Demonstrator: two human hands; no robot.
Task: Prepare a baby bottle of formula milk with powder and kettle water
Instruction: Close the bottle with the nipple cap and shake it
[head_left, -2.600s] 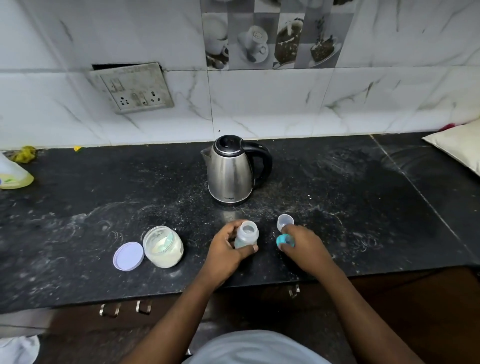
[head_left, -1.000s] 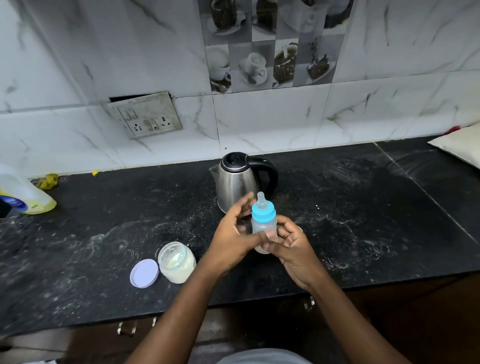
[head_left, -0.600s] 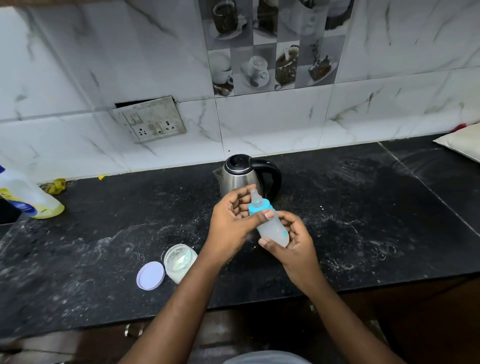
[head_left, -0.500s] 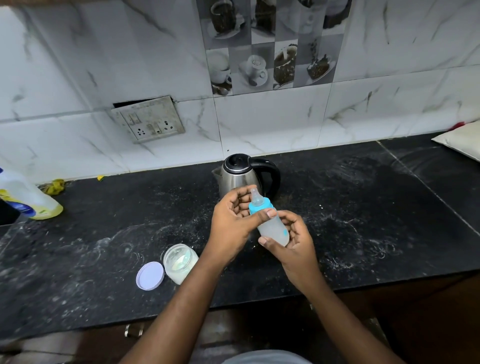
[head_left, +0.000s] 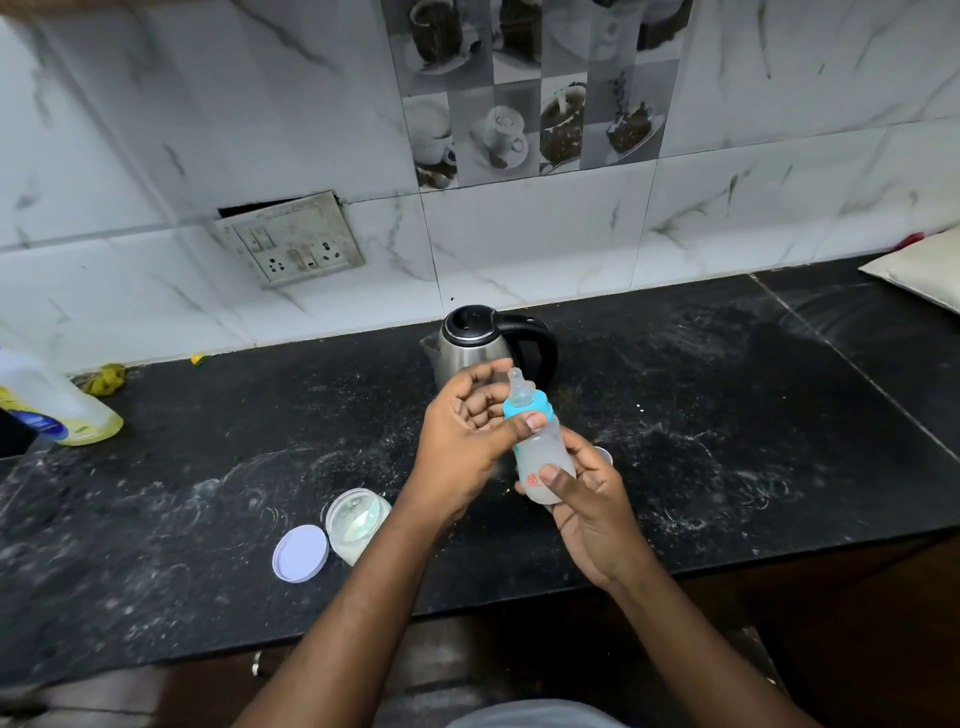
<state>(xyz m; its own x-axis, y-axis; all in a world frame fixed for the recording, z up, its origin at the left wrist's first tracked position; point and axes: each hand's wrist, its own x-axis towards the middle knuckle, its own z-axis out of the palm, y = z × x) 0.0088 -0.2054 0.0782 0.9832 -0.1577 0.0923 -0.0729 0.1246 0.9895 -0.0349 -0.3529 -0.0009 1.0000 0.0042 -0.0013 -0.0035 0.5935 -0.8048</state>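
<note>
Above the black countertop (head_left: 208, 467), just in front of the steel kettle (head_left: 470, 348), you held the baby bottle (head_left: 543, 452) in both hands.

Your left forearm ran up from the lower left, and your left hand (head_left: 462, 431) was turned palm toward you. Its thumb lay across the teal screw collar (head_left: 530, 408) and its fingers curled round behind, below the clear teat (head_left: 516, 382). Your right hand (head_left: 589, 501) cupped the bottle's cloudy body from underneath, with the thumb pressed over the front by the red mark and the fingers wrapped round the back. The bottle leaned with its teat up and to the left, clear of the counter. The open powder jar (head_left: 358, 519) stood near your left forearm, and its pale lid (head_left: 300, 552) lay flat just beside it.
</note>
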